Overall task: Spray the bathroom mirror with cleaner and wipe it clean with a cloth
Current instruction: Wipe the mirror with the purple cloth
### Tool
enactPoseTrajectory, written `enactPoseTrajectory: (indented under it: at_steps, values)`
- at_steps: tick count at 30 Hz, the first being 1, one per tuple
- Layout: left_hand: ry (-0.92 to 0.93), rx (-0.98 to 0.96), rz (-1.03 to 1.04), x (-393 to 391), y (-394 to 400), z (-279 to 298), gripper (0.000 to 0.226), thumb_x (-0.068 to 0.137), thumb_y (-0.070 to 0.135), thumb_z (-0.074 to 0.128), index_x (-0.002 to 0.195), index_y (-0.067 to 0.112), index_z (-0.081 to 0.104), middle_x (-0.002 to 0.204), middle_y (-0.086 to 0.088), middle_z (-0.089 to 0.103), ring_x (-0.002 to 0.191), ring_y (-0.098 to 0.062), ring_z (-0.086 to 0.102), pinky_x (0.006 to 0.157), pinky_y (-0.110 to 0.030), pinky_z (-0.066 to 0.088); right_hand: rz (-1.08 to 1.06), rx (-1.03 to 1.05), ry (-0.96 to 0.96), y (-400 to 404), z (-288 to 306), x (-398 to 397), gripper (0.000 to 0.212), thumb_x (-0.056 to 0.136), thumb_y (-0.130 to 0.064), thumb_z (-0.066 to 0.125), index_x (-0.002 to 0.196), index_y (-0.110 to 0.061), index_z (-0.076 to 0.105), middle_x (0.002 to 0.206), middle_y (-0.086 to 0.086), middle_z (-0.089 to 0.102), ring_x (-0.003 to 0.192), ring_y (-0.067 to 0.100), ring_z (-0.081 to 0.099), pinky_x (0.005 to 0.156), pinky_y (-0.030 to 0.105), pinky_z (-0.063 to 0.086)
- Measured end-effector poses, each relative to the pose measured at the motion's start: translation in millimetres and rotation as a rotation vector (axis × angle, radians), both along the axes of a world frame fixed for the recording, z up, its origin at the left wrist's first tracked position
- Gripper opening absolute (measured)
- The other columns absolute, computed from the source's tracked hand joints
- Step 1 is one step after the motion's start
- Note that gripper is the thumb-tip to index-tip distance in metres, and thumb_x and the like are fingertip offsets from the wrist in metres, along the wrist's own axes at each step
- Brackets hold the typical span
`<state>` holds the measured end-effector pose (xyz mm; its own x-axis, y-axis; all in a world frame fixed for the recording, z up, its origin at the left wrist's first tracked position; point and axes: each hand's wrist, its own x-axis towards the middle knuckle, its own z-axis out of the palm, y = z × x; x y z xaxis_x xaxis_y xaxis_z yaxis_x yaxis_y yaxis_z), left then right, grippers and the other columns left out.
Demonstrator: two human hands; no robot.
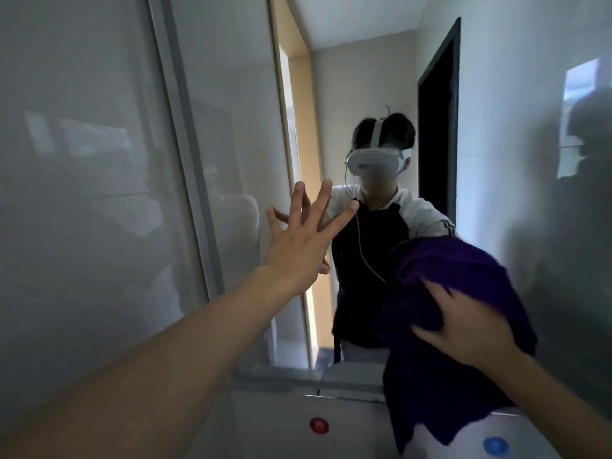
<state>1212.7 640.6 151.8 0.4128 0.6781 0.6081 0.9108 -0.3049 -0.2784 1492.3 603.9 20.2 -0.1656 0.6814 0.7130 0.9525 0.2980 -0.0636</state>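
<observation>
The bathroom mirror (371,87) fills the upper middle and right of the head view and reflects a person wearing a white headset. My left hand (301,240) reaches forward with fingers spread straight, fingertips against the glass near the mirror's left edge. My right hand (467,323) presses a dark purple cloth (463,276) against the lower right part of the mirror, fingers splayed over the bunched fabric. The cloth hangs down below my wrist. No spray bottle is in view.
A glossy grey wall panel (82,160) with a metal strip (185,154) runs along the left. Below the mirror is a grey ledge (351,379), with a red dot (319,425) and a blue dot (495,446) on the surface under it.
</observation>
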Motion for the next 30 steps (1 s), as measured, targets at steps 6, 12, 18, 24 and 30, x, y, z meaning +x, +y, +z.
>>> enactPoseTrajectory:
  at_steps: [6, 12, 18, 24, 30]
  values:
    - [0.038, 0.048, 0.005, -1, 10, -8, 0.139, 0.082, 0.042, 0.083, 0.144, 0.051, -0.041, 0.159, -0.002, -0.047, 0.144, -0.044, -0.043, 0.109, -0.085, 0.016, -0.356, 0.236, 0.491, 4, 82, 36, 0.099, 0.076, -0.083, 0.042, 0.157, -0.034, 0.015, 0.163, 0.024, 0.023, 0.139, 0.053, 0.031, 0.114, 0.073, 0.014]
    - [0.038, 0.054, 0.013, 0, 11, -8, 0.14, 0.076, 0.042, 0.088, 0.153, 0.048, -0.028, 0.159, -0.001, -0.048, 0.138, -0.042, -0.047, 0.108, -0.084, 0.014, -0.243, 0.238, 0.069, 10, 82, -45, 0.094, 0.078, -0.07, 0.063, 0.155, -0.03, 0.026, 0.142, 0.021, 0.051, 0.123, 0.05, 0.051, 0.102, 0.074, 0.034]
    - [0.06, 0.056, 0.031, -3, 12, -8, 0.141, 0.076, 0.052, 0.085, 0.15, 0.048, -0.034, 0.16, -0.002, -0.045, 0.144, -0.045, -0.04, 0.11, -0.084, 0.016, 0.177, -0.239, -0.351, 3, 20, -9, 0.095, 0.085, -0.059, 0.057, 0.156, -0.053, -0.005, 0.159, -0.01, 0.038, 0.139, 0.016, 0.046, 0.102, 0.025, 0.043]
    - [0.06, 0.079, 0.019, -3, 19, -12, 0.141, 0.077, 0.051, 0.084, 0.148, 0.048, -0.037, 0.16, -0.003, -0.046, 0.141, -0.046, -0.044, 0.109, -0.083, 0.01, -0.141, 0.145, 0.041, -4, 79, 57, 0.096, 0.074, -0.08, 0.05, 0.156, -0.044, 0.015, 0.135, 0.005, 0.063, 0.117, 0.03, 0.064, 0.094, 0.041, 0.051]
    - [0.034, 0.078, -0.011, -6, 22, -14, 0.145, 0.076, 0.046, 0.087, 0.145, 0.049, -0.041, 0.157, -0.001, -0.05, 0.139, -0.044, -0.048, 0.109, -0.083, 0.014, -0.363, 0.234, 0.274, 17, 101, -16, 0.096, 0.074, -0.067, 0.046, 0.158, -0.03, 0.018, 0.16, 0.02, 0.036, 0.13, 0.05, 0.047, 0.105, 0.069, 0.035]
